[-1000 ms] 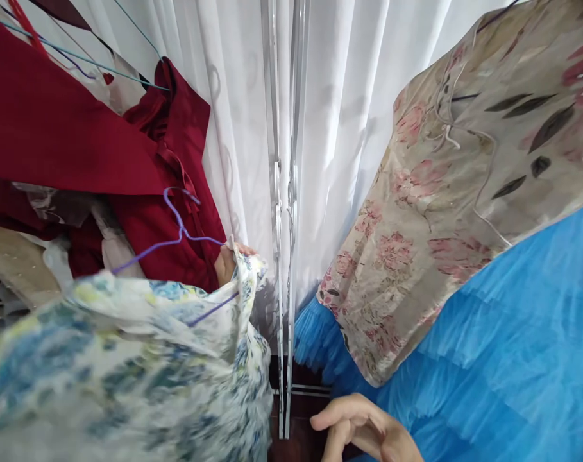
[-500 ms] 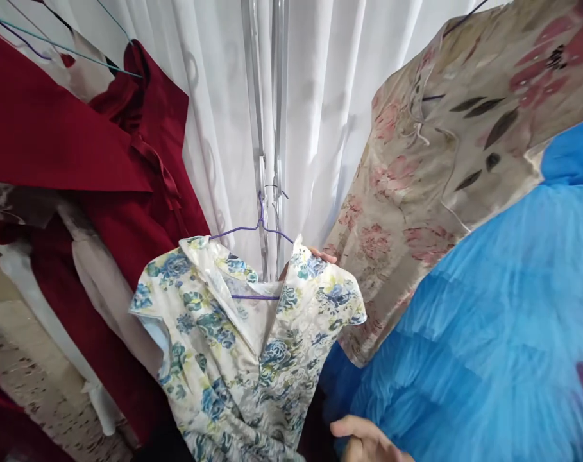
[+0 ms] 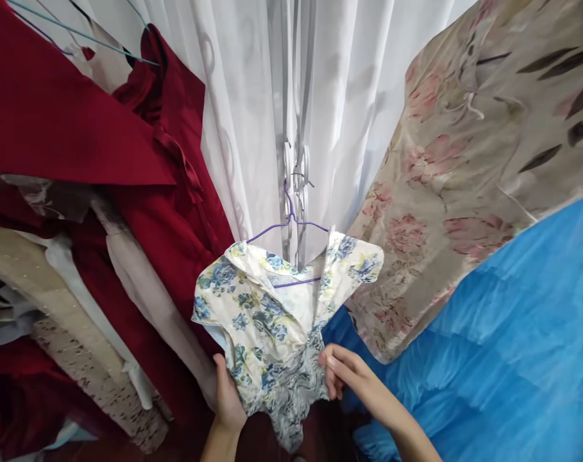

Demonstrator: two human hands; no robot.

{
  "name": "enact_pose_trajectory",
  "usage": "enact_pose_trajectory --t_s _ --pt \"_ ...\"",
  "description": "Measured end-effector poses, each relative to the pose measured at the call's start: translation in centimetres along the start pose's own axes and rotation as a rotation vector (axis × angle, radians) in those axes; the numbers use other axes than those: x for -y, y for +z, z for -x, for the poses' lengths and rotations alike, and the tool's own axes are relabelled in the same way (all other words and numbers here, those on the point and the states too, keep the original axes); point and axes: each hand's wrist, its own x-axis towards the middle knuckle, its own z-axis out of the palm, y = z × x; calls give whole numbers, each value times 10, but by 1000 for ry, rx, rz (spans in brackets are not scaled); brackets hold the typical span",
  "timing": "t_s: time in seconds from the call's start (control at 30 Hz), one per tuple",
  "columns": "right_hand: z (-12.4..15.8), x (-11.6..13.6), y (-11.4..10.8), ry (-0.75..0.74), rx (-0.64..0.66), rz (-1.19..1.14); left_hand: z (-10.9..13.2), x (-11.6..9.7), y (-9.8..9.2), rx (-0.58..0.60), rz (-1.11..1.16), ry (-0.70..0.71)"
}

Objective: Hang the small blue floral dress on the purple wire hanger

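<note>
A short-sleeved white garment with blue and green flowers [image 3: 257,321] hangs in front of me from a purple wire hanger [image 3: 292,218]. Its lower part is bunched and narrows downward, so I cannot tell whether it is a blouse or a dress. At its left side, my left hand [image 3: 229,394] grips the edge, thumb in front and fingers hidden behind the cloth. My right hand [image 3: 342,372] is at the opposite side, its fingers curled and closed on the edge at waist height.
Dark red garments [image 3: 176,141] hang at the left, beside a beige beaded one [image 3: 89,372]. On the right are a beige dress with pink flowers [image 3: 416,218] and a blue ruffled tulle skirt [image 3: 464,359]. White curtains [image 3: 349,77] and a metal pole stand behind.
Both hands have come to the floral garment's sides; the fingers at its right shoulder are gone. Its lower part is now bunched, and the whole view has shifted, placing it further right.
</note>
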Motion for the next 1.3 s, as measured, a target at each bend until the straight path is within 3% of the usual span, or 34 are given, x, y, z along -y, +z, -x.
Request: enact_pose_trajectory --t_s 0.1,0.2,0.27,0.37,0.4,0.43,0.57,0.67,0.77,0.9,1.0,1.1,1.2,1.3 --pt "-34 1 14 -111 -102 327 18 14 -2 -127 98 -69" --pt "-51 -5 25 -161 -111 374 24 14 -6 -185 36 -39" --pt "-53 -11 26 -134 -104 336 22 11 -11 -345 -68 95" --pt "-44 -18 23 -77 -127 261 15 12 -14 -696 -263 390" --pt "-40 -20 22 -58 -127 244 13 14 -10 -716 -330 464" --pt "-36 -21 22 -45 -125 236 12 17 -4 -653 -395 509" --pt "-22 -16 28 -41 -111 244 6 26 38 -95 -509 511" --pt "-16 -9 31 -32 -115 207 3 26 65 59 -471 548" --pt "-19 4 25 23 -175 62 -2 17 75 168 -465 566" --pt "-41 49 12 -56 -293 -55 -8 -1 74 409 -541 487" --pt "-69 97 10 -193 -293 -71 -12 -9 67 539 -658 468" --pt "-96 134 17 -290 -249 -65 -17 -8 54 579 -808 474" --pt "-111 148 27 -355 -261 -48 -27 -17 38 610 -877 470" --pt "-111 147 34 -390 -294 -1 -43 -61 26 582 -804 588"
